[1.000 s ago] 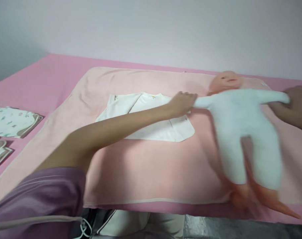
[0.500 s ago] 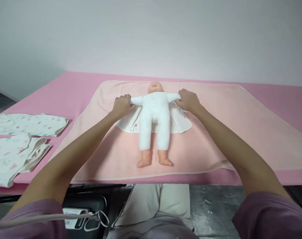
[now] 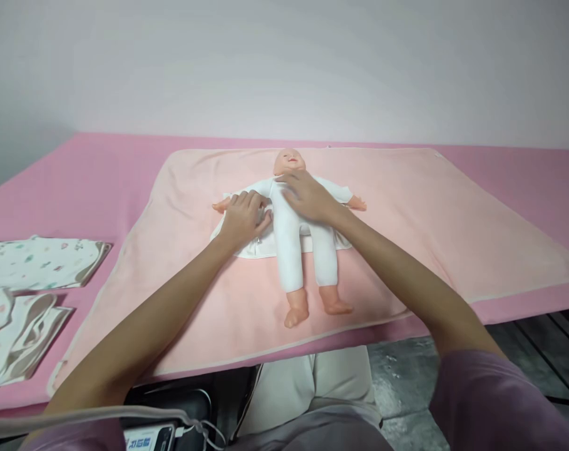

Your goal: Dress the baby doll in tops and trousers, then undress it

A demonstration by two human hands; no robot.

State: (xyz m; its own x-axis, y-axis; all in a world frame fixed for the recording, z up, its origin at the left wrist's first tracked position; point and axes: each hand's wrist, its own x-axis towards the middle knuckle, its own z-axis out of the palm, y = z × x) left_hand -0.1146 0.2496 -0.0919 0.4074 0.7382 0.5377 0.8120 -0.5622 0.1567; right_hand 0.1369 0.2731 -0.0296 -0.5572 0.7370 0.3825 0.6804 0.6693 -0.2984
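Observation:
A baby doll in a white suit lies on its back on an opened white garment, in the middle of a peach towel. My right hand lies flat across the doll's chest, fingers stretched out. My left hand sits beside the doll's left side, fingers curled on the edge of the white garment near the doll's arm. The doll's bare hands and feet stick out of the suit.
The towel covers a pink bed against a pale wall. Folded patterned baby clothes and another pile lie at the left. A phone with a white cable rests below the bed's front edge.
The doll was carried from the right and laid on the white garment. Both hands let go of its arms; the right now rests on its chest, the left on the garment.

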